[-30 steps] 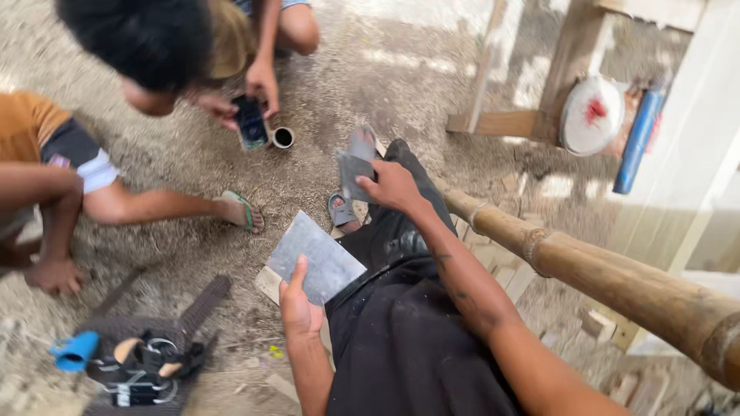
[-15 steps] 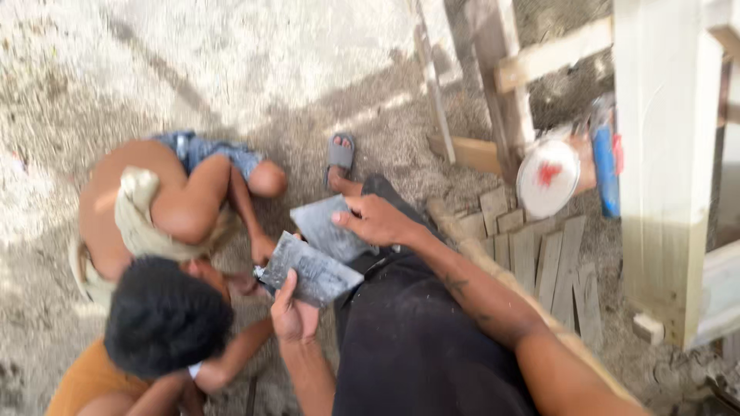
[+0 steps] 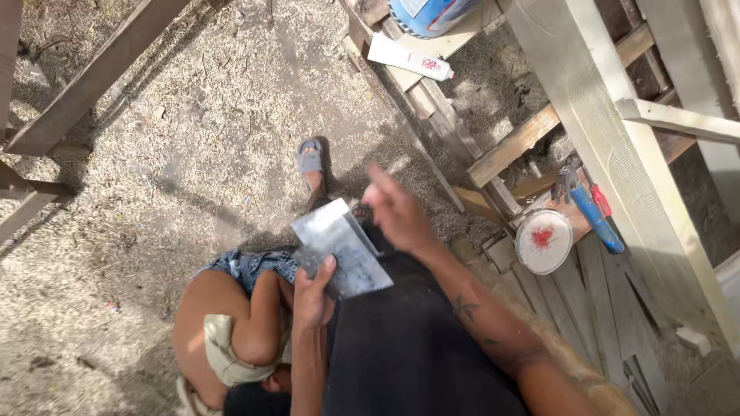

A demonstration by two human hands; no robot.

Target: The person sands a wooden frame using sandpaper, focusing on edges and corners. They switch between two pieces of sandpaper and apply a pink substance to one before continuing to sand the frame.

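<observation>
My left hand (image 3: 312,294) grips a flat grey metal sheet (image 3: 343,250) by its lower left edge, holding it over my dark-clad lap. My right hand (image 3: 397,212) hovers blurred just to the right of the sheet's top corner, fingers spread, holding nothing. A second piece of metal seen earlier is not visible now.
A person crouches (image 3: 231,323) close at my lower left. A foot in a grey sandal (image 3: 311,160) rests on the dirt ahead. To the right lie wooden planks (image 3: 509,146), a round white lid with red paint (image 3: 543,240), a blue-handled tool (image 3: 597,216), a white tube (image 3: 408,58).
The view has swung right and down. My right hand has let go of the second metal piece and lifted off it. My left hand still holds the grey sheet.
</observation>
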